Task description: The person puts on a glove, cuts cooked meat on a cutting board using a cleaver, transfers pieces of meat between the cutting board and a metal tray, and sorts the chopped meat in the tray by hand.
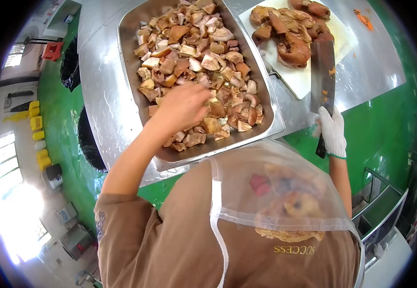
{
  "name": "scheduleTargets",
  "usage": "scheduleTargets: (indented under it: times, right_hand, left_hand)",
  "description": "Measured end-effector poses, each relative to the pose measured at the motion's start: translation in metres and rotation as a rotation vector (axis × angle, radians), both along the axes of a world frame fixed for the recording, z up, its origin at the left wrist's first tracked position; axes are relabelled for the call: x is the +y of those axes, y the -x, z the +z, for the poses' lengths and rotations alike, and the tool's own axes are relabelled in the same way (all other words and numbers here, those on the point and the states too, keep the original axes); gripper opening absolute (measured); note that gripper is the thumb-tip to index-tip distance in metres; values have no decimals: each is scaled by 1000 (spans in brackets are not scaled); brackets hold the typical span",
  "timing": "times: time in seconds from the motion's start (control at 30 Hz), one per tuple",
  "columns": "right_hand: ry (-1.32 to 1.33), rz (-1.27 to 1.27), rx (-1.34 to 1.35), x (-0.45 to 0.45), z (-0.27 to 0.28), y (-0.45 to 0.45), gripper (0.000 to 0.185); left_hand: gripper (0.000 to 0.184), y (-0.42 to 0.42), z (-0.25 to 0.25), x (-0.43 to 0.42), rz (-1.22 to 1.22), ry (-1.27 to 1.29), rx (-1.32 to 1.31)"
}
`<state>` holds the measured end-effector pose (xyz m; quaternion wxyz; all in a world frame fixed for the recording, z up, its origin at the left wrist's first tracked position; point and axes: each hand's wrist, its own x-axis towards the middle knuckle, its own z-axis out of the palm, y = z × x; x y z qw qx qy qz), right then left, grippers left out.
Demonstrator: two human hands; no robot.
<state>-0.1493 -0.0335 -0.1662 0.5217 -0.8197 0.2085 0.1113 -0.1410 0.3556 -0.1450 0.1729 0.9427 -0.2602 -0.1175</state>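
Observation:
A deep metal tray (pixel 124 57) is filled with chopped chunks of cooked meat (pixel 184 53), brown skin and pale fat showing. My bare left hand (pixel 184 106) reaches over its near left wall, down among the chunks, with the fingers curled. What those fingers hold, if anything, is hidden. Wearing a white knit glove, my right hand (pixel 332 132) is wrapped round the handle of a wide cleaver (pixel 323 77). The blade points away from me and overlaps the edge of a white cutting board (pixel 299 87). Larger uncut brown meat pieces (pixel 295 48) are piled on that board.
The tray and board rest on a wet steel table (pixel 100 91). Orange scraps (pixel 363 20) lie on its far right. Black-lined bins (pixel 89 144) stand along the left side, on a green floor (pixel 57 103). A metal-framed rack (pixel 381 216) is at the lower right.

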Motion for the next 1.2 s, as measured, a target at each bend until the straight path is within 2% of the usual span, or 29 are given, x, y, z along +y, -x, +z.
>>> scheduleTargets:
  times: [0.03, 0.1, 0.2, 0.23, 0.3, 0.37, 0.43, 0.5, 0.6, 0.63, 0.67, 0.73, 0.8, 0.87, 0.9, 0.97, 1.03, 1.1, 1.17, 1.2]
  right_hand:
    - [-2, -1, -2, 0, 0, 0, 29]
    - [-8, -13, -13, 2, -2, 0, 30]
    - [7, 6, 15, 3, 2, 3, 30]
    - [-1, 9, 18, 3, 3, 2, 29]
    - [78, 50, -21, 3, 6, 2, 27]
    - [87, 59, -39, 1, -2, 3, 26]
    - [80, 68, -13, 1, 1, 4, 28]
    - [98, 78, 9, 6, 8, 2, 30]
    - [108, 81, -35, 2, -3, 0, 33]
    - [101, 72, -43, 2, -4, 1, 34]
    - [105, 74, -39, 3, -3, 1, 34]
    - [113, 81, -33, 5, 2, 0, 33]
    - [110, 77, -24, 7, 5, 0, 34]
    - [127, 87, -31, 8, 6, 1, 34]
    - [146, 97, -43, 7, 3, 2, 34]
    - [166, 94, -55, 9, 0, 2, 33]
    - [172, 75, -53, 10, 0, 3, 33]
    - [191, 95, -48, 6, -2, 0, 30]
    - [191, 104, -50, 3, -5, 1, 26]
    - [182, 105, -51, 2, -5, 1, 26]
  left_hand:
    - [30, -6, -14, -19, -68, 191, 53]
    - [40, -5, -38, -63, -285, 229, -119]
    - [36, 7, -63, -68, -196, 68, -103]
    - [36, 12, -64, -62, -138, 54, -1]
    - [35, 27, -58, -31, -19, 15, 198]
    - [35, 40, -46, -3, 100, 31, 265]
    - [27, 41, -20, 11, 167, 151, 240]
    - [37, 33, 14, 17, 274, -102, 464]
    - [39, 13, 24, 43, 208, -127, 415]
    - [33, 6, 21, 50, 38, 29, 101]
    - [32, -10, 12, 56, 7, 8, 12]
    - [33, -50, 2, 52, 205, 256, 132]
    - [42, -92, -25, 49, 208, 23, -174]
    - [56, -111, -57, 24, 323, 66, 75]
    - [72, -104, -47, -6, 361, -293, 99]
    - [77, -99, -58, -8, 295, -146, 220]
    - [69, -69, -52, -14, 112, -177, 218]
    - [58, -34, -39, -30, -6, -172, 103]
    - [52, -6, -43, -27, -35, -87, -30]
    - [37, 2, -47, -22, -48, -23, -62]
